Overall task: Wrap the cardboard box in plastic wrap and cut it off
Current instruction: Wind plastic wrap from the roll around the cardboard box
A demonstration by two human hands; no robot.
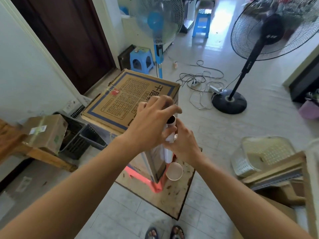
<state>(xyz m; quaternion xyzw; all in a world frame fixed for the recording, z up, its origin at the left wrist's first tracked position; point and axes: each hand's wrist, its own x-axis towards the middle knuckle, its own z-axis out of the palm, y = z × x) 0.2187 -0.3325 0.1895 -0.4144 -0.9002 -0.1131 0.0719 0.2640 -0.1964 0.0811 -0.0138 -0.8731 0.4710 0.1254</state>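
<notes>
A tall brown cardboard box with a blue-bordered printed top (127, 99) stands upright on a coral-pink plastic stool (146, 180). The stool sits on a brown stained flat mat (174, 200) spread under the box. At the box's near right corner a white roll of plastic wrap on a brown cardboard tube (170, 152) is held upright, its open top end level with the box's top edge. The right hand (185, 144) is wrapped around the roll's upper middle from the side away from the box. The left hand (148, 125) reaches across the box's near corner, with its thumb curled across the roll just under the open end. Its fingers arch over that end and are blurred. A glossy streaked film shows on the box's narrow near face beside the roll. Just below the roll's lower end, beside the box's foot, is a white round cup-shaped thing with a brownish inside (174, 170). Beyond the box stand a small blue plastic stool (141, 59) and a blue-and-white pedestal fan (158, 23). Right of the box are tangled white and grey cables (202, 78) and a black pedestal fan (269, 31). Left of the box a smaller taped cardboard carton (44, 130) rests on a wooden bench (43, 156).
</notes>
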